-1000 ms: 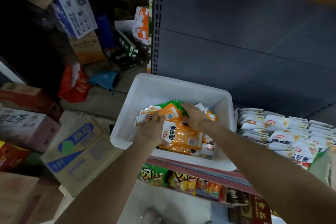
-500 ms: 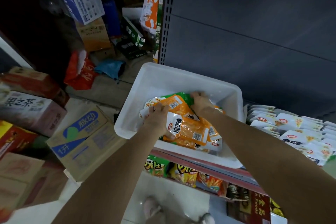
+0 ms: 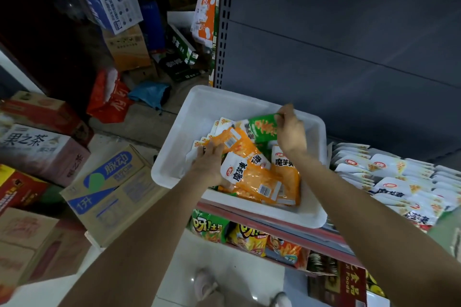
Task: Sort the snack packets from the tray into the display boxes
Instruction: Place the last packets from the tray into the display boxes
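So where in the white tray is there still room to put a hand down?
The tray floor is bare along its left wall, beside the left hand, and along the far wall behind the green packet the right hand pinches. The middle and near right are crowded with orange packets.

The tray (image 3: 174, 164) is white, its packets orange-and-white (image 3: 252, 179) with black characters and one green (image 3: 264, 127), beside white packets (image 3: 389, 169) with red logos, and the shelf back panel (image 3: 349, 32) looks dark grey-blue.
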